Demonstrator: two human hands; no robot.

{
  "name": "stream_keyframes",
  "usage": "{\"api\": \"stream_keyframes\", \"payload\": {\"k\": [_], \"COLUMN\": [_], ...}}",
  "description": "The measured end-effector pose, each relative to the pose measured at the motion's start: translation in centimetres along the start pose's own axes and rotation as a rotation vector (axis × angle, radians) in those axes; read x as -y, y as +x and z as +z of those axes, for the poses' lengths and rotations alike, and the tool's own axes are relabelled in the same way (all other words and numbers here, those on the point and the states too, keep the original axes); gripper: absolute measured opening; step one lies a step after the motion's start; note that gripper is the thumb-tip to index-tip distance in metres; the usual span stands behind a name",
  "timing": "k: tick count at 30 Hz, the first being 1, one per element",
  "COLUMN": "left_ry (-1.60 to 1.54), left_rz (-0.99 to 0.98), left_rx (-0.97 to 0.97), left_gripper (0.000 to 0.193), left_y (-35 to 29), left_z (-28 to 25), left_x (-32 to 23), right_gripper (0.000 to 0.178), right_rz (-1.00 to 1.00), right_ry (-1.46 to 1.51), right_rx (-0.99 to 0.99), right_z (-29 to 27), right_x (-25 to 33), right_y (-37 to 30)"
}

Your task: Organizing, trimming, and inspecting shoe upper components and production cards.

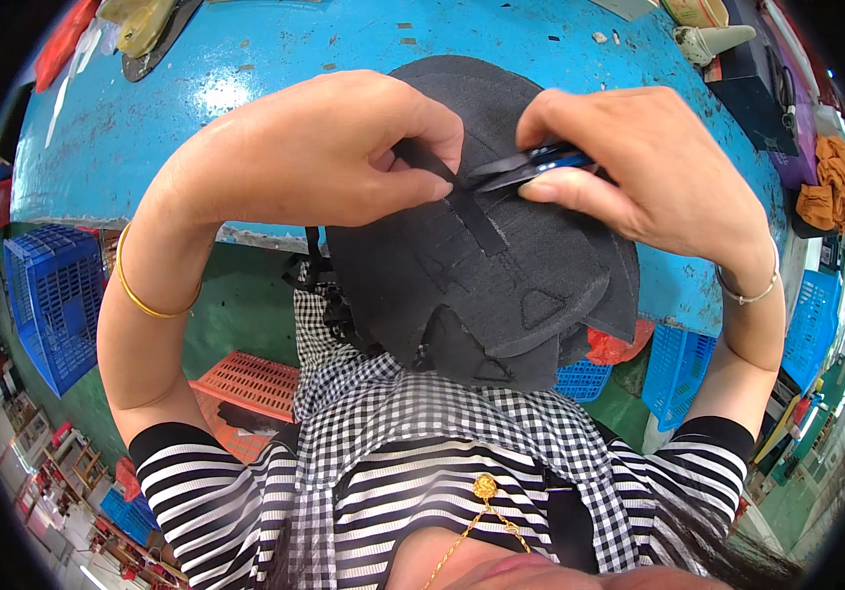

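One stack of black fabric pieces [501,285] lay over the near edge of the blue desk [147,128], part on the surface and part hanging off toward the person. How many pieces made up the stack could not be counted; at least three layered edges showed at its lower end. One narrow black strap [447,182] ran down the top piece.

The left hand [334,147] was closed, thumb and fingers pinching the upper end of the strap. The right hand [639,167] was closed round one pair of small blue-handled snips [531,165], the blades lying against the strap just beside the left thumb. Whether the blades were parted could not be told.

One gold bangle [142,295] sat on the left wrist, one thin silver bracelet [752,293] on the right.

Below the desk edge four blue plastic crates were counted, one [49,295] at the left and three [678,369] at the right, plus one orange crate [250,379] near the lap.

At the far right corner stood one dark box [752,93].
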State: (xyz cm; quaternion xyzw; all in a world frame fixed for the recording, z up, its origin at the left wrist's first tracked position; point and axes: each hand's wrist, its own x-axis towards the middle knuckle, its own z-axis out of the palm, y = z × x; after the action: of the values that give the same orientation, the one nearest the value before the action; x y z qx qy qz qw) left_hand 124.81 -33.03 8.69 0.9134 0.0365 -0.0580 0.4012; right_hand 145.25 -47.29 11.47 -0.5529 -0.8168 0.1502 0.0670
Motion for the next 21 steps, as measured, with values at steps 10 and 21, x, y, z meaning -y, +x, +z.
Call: {"api": "stream_keyframes", "payload": {"k": [10, 21], "left_ry": [-0.055, -0.050], "left_rz": [0.006, 0.116], "left_rx": [-0.043, -0.347], "left_gripper": [0.012, 0.009], "left_y": [-0.4, -1.7], "left_z": [0.1, 0.0], "left_x": [0.0, 1.5], "right_gripper": [0.031, 0.020], "right_rz": [-0.076, -0.076], "right_ry": [0.065, -0.025], "right_rx": [-0.019, -0.133], "right_z": [1.4, -0.9], "right_x": [-0.6, 0.5], "right_y": [1.2, -0.1]}}
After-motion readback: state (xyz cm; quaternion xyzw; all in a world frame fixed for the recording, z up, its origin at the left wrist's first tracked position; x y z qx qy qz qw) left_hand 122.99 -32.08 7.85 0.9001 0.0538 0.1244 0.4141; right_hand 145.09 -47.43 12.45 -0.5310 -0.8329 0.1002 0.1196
